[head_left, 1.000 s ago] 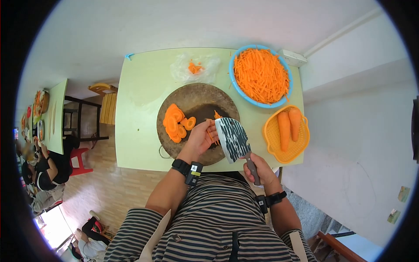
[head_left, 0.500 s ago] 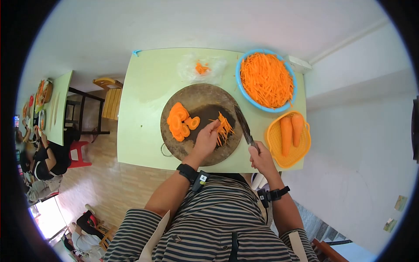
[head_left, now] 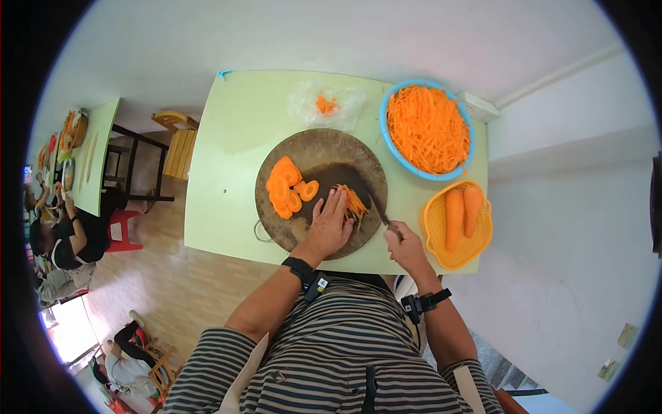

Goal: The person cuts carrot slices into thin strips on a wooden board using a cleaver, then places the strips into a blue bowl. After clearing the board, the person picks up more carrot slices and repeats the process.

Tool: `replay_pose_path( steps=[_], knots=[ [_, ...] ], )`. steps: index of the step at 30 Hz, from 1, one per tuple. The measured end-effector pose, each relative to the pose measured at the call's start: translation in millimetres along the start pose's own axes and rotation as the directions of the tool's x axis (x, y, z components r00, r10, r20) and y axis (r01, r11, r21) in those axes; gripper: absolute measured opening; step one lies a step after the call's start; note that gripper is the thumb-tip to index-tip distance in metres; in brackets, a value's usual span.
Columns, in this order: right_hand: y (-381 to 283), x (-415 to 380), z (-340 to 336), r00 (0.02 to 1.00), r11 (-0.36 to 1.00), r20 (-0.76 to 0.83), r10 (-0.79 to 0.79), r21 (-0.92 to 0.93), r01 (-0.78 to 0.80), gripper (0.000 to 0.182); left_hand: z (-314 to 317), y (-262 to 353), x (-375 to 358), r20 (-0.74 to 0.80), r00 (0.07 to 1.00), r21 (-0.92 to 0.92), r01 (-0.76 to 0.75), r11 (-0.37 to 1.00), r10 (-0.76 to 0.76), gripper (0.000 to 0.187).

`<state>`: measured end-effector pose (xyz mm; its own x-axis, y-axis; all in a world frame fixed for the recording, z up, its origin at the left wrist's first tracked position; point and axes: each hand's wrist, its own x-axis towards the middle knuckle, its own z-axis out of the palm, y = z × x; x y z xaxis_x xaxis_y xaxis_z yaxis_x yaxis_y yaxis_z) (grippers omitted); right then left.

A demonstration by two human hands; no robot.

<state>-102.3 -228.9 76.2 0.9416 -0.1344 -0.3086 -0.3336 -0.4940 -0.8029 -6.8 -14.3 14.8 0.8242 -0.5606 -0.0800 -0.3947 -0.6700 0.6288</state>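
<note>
On the round wooden chopping board [head_left: 324, 146], my left hand [head_left: 329, 230] lies flat with fingers stretched over a small heap of carrot strips [head_left: 356, 205], partly covering it. My right hand [head_left: 408, 250] grips a knife [head_left: 378, 210] by its handle, its dark blade close to the right side of the strips. Left of my left hand, carrot slices [head_left: 281, 186] are piled on the board, with a few loose rounds beside them.
A blue basin [head_left: 383, 131] full of carrot shreds stands at the back right of the pale green table [head_left: 221, 152]. Nearer me, a yellow basket [head_left: 476, 249] holds two whole carrots [head_left: 454, 219]. A plastic bag [head_left: 352, 107] with carrot bits lies behind the board. People [head_left: 76, 241] sit at another table on the left.
My left hand has flattened over the carrot strips, its fingers now extended. The knife has moved left and nearer the strips, its blade turned more edge-on.
</note>
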Motion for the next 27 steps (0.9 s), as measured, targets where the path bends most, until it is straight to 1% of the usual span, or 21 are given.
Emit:
replay_pose_path(
  steps=[1,2,3,4,5,6,7,9,10,12,13,15,16,18,23,25,27],
  knots=[
    [0.0,2.6,-5.7,0.982,0.961,0.029,0.186,0.201,-0.188,0.033,1.3,-1.8,-1.0,-0.035,0.999,-0.002,-0.025,1.000,0.025,0.073],
    [0.4,4.0,-9.5,0.929,0.848,0.091,0.359,0.385,-0.365,0.030,3.0,-3.1,-1.7,-0.033,0.999,-0.002,-0.023,1.000,0.022,0.073],
    [4.4,4.5,-9.4,0.936,0.815,0.083,0.343,0.468,-0.340,0.030,3.4,-2.5,-1.7,-0.067,0.997,0.011,-0.023,1.000,0.024,0.073],
    [9.8,4.3,-10.7,0.935,0.814,0.084,0.346,0.468,-0.343,0.030,4.1,-1.7,-1.2,-0.101,0.995,0.024,-0.024,0.999,0.026,0.074],
    [15.7,3.2,-12.7,0.925,0.755,0.126,0.357,0.543,-0.366,0.031,4.6,-0.9,-0.5,-0.098,0.995,0.023,-0.021,1.000,0.024,0.074],
    [19.8,1.9,-14.2,0.915,0.689,0.171,0.365,0.611,-0.389,0.033,5.6,-0.1,0.0,-0.129,0.991,0.051,-0.034,0.998,0.041,0.075],
    [23.8,0.0,-14.7,0.913,0.687,0.176,0.369,0.610,-0.396,0.033,6.9,0.4,0.5,-0.161,0.985,0.079,-0.046,0.996,0.058,0.075],
    [31.7,-4.3,-14.6,0.860,0.625,0.251,0.444,0.601,-0.499,0.036,10.3,0.1,3.8,-0.138,0.990,0.092,-0.017,0.996,0.029,0.078],
    [37.5,-6.0,-12.4,0.857,0.624,0.255,0.447,0.598,-0.504,0.036,12.3,0.1,5.2,-0.119,0.993,0.108,0.006,0.994,0.007,0.081],
    [46.9,-8.7,-9.2,0.808,0.479,0.306,0.504,0.679,-0.556,0.037,16.4,-1.0,6.9,-0.104,0.994,0.110,0.023,0.994,-0.012,0.083],
    [48.6,-10.5,-8.8,0.806,0.480,0.309,0.506,0.676,-0.560,0.037,18.2,-1.1,7.2,-0.091,0.995,0.119,0.037,0.992,-0.026,0.085],
    [49.4,-12.1,-4.5,0.858,0.587,0.231,0.459,0.646,-0.488,0.038,19.9,-0.3,6.5,-0.099,0.995,0.132,0.037,0.991,-0.024,0.086],
    [49.6,-12.3,-1.7,0.856,0.583,0.237,0.460,0.646,-0.493,0.038,20.5,-0.7,5.9,-0.106,0.994,0.147,0.031,0.989,-0.016,0.087],
    [48.8,-13.5,1.3,0.886,0.689,0.137,0.442,0.581,-0.433,0.038,21.0,1.2,7.3,-0.110,0.993,0.147,0.051,0.988,-0.035,0.088],
    [44.8,-8.8,4.6,0.870,0.710,0.149,0.469,0.523,-0.472,0.038,24.8,11.4,19.2,-0.088,0.991,0.140,0.115,0.983,-0.103,0.092],
    [41.6,-6.6,7.9,0.870,0.719,0.151,0.470,0.506,-0.477,0.038,29.8,13.3,21.6,-0.146,0.987,0.158,0.096,0.983,-0.073,0.094],
    [36.9,-2.5,14.6,0.869,0.739,0.182,0.461,0.463,-0.489,0.039,33.7,15.9,23.6,-0.154,0.985,0.166,0.107,0.980,-0.082,0.095]
  ],
)
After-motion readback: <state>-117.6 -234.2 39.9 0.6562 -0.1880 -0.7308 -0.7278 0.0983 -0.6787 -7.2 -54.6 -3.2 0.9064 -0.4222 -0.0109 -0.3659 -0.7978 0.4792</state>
